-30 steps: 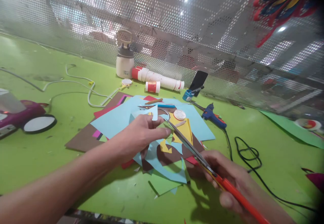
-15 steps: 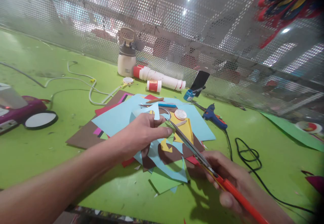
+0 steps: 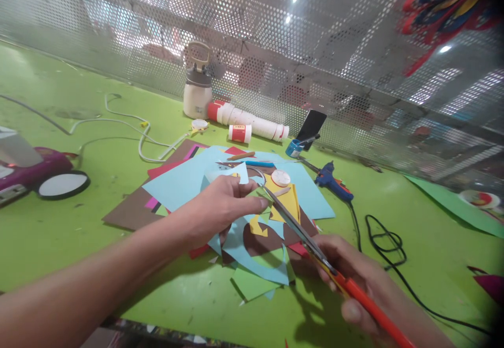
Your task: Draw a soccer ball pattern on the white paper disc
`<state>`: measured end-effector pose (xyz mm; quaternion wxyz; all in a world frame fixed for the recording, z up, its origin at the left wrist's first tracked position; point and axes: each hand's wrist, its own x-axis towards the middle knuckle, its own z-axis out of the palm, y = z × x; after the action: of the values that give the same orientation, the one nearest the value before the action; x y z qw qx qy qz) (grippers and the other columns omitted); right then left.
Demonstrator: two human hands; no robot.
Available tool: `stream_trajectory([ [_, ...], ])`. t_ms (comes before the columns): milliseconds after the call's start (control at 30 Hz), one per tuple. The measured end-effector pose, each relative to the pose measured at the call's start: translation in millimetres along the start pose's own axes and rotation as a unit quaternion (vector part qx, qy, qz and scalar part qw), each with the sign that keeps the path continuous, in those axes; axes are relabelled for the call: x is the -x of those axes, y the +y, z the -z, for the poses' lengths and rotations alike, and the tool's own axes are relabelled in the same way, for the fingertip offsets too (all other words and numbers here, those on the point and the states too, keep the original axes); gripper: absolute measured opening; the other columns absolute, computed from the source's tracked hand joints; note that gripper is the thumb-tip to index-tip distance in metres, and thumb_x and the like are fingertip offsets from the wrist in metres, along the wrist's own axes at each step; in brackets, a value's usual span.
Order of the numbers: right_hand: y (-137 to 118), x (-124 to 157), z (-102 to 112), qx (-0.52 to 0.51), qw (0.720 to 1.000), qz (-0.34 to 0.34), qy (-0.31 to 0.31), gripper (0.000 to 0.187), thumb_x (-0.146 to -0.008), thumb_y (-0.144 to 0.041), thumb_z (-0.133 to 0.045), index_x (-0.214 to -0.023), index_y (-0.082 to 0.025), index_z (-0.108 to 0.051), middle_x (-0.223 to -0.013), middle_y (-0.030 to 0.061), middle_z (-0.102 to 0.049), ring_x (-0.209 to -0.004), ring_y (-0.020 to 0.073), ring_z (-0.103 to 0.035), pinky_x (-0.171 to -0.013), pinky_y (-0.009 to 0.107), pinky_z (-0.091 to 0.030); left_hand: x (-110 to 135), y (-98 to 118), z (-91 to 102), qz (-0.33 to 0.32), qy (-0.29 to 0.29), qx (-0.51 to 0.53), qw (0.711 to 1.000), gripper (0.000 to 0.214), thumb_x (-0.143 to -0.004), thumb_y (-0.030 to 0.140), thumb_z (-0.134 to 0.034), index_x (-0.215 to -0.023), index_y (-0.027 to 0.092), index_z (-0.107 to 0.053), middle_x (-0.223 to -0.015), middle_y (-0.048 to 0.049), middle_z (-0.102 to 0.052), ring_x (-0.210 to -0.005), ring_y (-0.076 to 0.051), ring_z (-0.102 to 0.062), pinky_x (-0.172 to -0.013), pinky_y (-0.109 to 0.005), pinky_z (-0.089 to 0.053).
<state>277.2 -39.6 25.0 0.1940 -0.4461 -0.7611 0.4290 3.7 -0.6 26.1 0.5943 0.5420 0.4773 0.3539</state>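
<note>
My left hand (image 3: 224,203) pinches a cut piece of light blue paper (image 3: 241,172) between thumb and fingers. A curved light blue strip (image 3: 250,259) hangs below the fingers; whether it joins the pinched piece is hidden behind the hand. My right hand (image 3: 354,269) grips a pair of scissors (image 3: 301,230) with orange-red handles, its blades pointing up and left. The blade tips come close to the left thumb, near a bit of green paper (image 3: 258,197). Under both hands lies a pile of coloured paper, with a brown sheet (image 3: 129,214) and yellow paper (image 3: 291,203).
A blue glue gun (image 3: 333,180) with a black cable (image 3: 388,238) lies to the right. Behind the pile are a phone (image 3: 313,125), a blue jar (image 3: 293,148), stacked paper cups (image 3: 252,121) and a bottle (image 3: 197,93). A purple device (image 3: 49,167) sits left.
The light blue piece above my left fingers has turned slightly, and the curved strip below has shifted a little left. Both hands stay almost in the same place.
</note>
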Motion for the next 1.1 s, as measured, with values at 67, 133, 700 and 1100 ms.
stream_trajectory([
  [67, -1.4, -0.3, -0.3, -0.001, 1.0, 0.001, -0.001, 0.064, -0.078, -0.073, -0.063, -0.119, -0.025, -0.064, -0.091, 0.0062, -0.064, -0.081, 0.0224, -0.06, -0.074, 0.033, -0.052, 0.1, 0.0, 0.2, -0.003, -0.001, -0.003, 1.0, 0.041, -0.071, 0.051, -0.07, -0.084, 0.013, -0.063, -0.058, 0.0024, -0.058, -0.042, -0.007, -0.037, -0.037, -0.022, -0.031],
  [133, -2.0, -0.7, -0.8, -0.003, 1.0, 0.001, -0.003, 0.065, -0.078, -0.075, -0.06, -0.119, -0.024, -0.064, -0.091, 0.0065, -0.064, -0.081, 0.0223, -0.06, -0.075, 0.033, -0.053, 0.8, 0.5, 0.1, -0.006, -0.003, -0.004, 1.0, 0.041, -0.071, 0.051, -0.07, -0.084, 0.013, -0.063, -0.058, 0.0026, -0.058, -0.042, -0.006, -0.036, -0.037, -0.022, -0.031],
  [700, 1.9, 0.2, -4.3, -0.028, 0.999, -0.031, -0.003, 0.065, -0.075, -0.072, -0.065, -0.121, -0.026, -0.064, -0.09, 0.0061, -0.064, -0.08, 0.0227, -0.059, -0.071, 0.034, -0.053, -1.0, -2.7, 0.3, 0.002, 0.001, 0.007, 1.0, 0.045, -0.069, 0.054, -0.072, -0.086, 0.014, -0.061, -0.055, 0.0038, -0.054, -0.042, -0.008, -0.038, -0.037, -0.023, -0.03],
  [1100, 1.6, 0.4, -4.9, -0.044, 0.998, -0.047, 0.009, 0.065, -0.074, -0.069, -0.069, -0.122, -0.026, -0.063, -0.089, 0.0046, -0.062, -0.07, 0.0167, -0.051, -0.059, 0.027, -0.046, 2.1, 0.2, 0.1, -0.008, -0.006, 0.002, 1.0, 0.033, -0.07, 0.046, -0.069, -0.074, 0.018, -0.05, -0.066, 0.0018, -0.059, -0.042, -0.006, -0.034, -0.04, -0.025, -0.028],
])
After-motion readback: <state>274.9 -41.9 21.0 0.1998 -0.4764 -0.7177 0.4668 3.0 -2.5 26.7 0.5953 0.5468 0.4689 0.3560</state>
